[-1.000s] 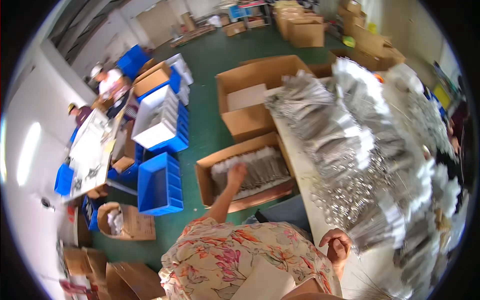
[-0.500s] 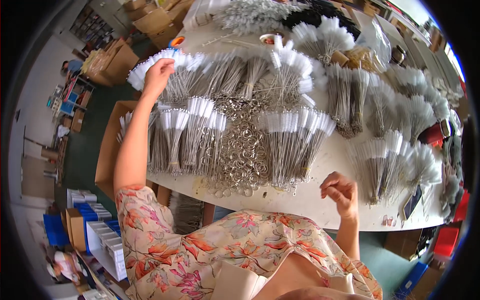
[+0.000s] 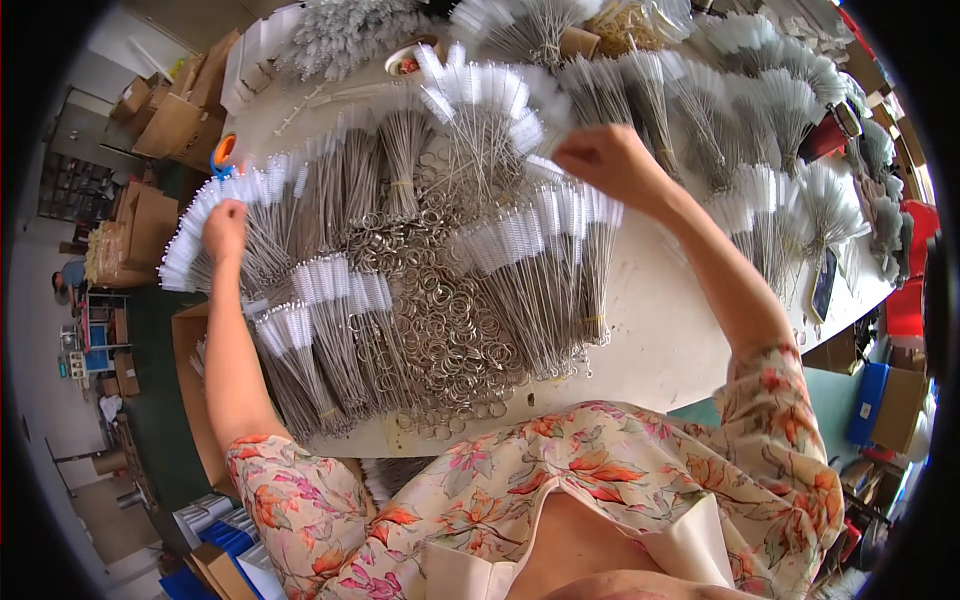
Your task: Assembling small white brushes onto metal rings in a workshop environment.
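Note:
A white table (image 3: 650, 330) is covered with bundles of thin wire brushes with white bristle tips and ring handles. My left hand (image 3: 224, 228) rests on a fanned bundle of brushes (image 3: 215, 205) at the table's left edge, fingers closed over it. My right hand (image 3: 603, 160) reaches over the middle of the table, touching the white tips of another fanned bundle (image 3: 490, 95). Between the hands lies a heap of brush bundles with their metal rings (image 3: 440, 310) piled together.
More brush bundles (image 3: 780, 110) fill the far and right parts of the table. Cardboard boxes (image 3: 170, 110) stand on the floor at the left, one open box (image 3: 190, 360) below the table edge. Blue bins (image 3: 215, 540) sit at lower left. A person (image 3: 70, 275) is far left.
The view turned from the floor boxes to the table. My left hand set a fanned bundle down at the left; my right hand rose from the near table edge toward the middle bundles.

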The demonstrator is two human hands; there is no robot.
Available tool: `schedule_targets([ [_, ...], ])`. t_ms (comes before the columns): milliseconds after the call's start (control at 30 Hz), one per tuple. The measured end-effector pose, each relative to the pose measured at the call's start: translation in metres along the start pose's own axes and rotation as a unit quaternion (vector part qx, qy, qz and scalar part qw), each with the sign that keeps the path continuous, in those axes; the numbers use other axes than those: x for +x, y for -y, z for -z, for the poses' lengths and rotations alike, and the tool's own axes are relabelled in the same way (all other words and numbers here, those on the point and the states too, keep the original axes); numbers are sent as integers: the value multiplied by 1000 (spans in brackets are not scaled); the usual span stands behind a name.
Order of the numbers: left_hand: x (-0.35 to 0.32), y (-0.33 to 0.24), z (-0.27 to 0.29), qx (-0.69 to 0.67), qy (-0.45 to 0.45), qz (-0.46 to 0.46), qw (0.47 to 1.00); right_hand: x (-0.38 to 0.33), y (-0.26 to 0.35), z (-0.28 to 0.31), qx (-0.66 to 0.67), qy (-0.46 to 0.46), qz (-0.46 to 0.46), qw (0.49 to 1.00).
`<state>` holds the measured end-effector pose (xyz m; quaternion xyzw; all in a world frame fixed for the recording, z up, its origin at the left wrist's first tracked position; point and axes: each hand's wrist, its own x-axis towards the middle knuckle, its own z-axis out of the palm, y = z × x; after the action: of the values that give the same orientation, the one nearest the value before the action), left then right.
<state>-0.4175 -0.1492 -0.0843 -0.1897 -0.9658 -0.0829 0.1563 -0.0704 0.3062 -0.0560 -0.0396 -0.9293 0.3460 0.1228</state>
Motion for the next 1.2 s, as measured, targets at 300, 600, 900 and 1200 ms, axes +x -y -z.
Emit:
schedule_targets([
  [300, 5, -91, 24, -507, -38, 65, 859, 62, -35, -46, -171, 147, -40, 973],
  [600, -6, -105, -36, -102, 173, -14, 980, 77, -28, 6, 469, 310, -50, 826],
  [900, -13, -95, -41, -231, 196, 74, 950, 100, -4, -35, 145, -187, 126, 963],
  [1200, -19, -102, -5, -245, 248, 76, 934, 79, -142, 168, -98, -292, -97, 946],
])
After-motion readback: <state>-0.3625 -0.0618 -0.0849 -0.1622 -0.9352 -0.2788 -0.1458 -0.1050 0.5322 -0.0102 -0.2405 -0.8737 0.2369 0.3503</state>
